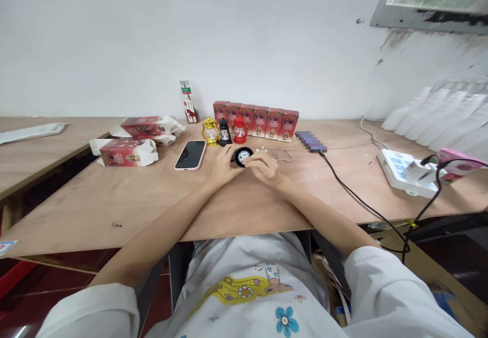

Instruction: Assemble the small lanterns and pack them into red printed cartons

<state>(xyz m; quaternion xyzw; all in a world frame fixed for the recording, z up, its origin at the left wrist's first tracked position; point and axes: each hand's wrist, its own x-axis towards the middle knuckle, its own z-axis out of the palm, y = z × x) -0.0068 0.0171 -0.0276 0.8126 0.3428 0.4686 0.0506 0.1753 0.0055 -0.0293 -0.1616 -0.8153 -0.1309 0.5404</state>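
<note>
Both my hands meet at a small round black part with a white centre [242, 155] on the wooden table [133, 195]. My left hand [223, 166] grips its left side with curled fingers. My right hand [264, 167] pinches its right edge. Just behind stand three tiny lanterns: a gold lantern [210, 131], a black lantern [224, 132] and a red lantern [239, 130]. A phone in a pink case [190, 154] lies face up to the left. Small metal wire pieces [282, 155] lie to the right.
A row of several red boxes [259, 120] stands at the wall. Two opened red boxes [127, 152] lie at the left. A purple device [310, 141] with a black cable sits right of centre. A white power strip [402, 172] is at far right.
</note>
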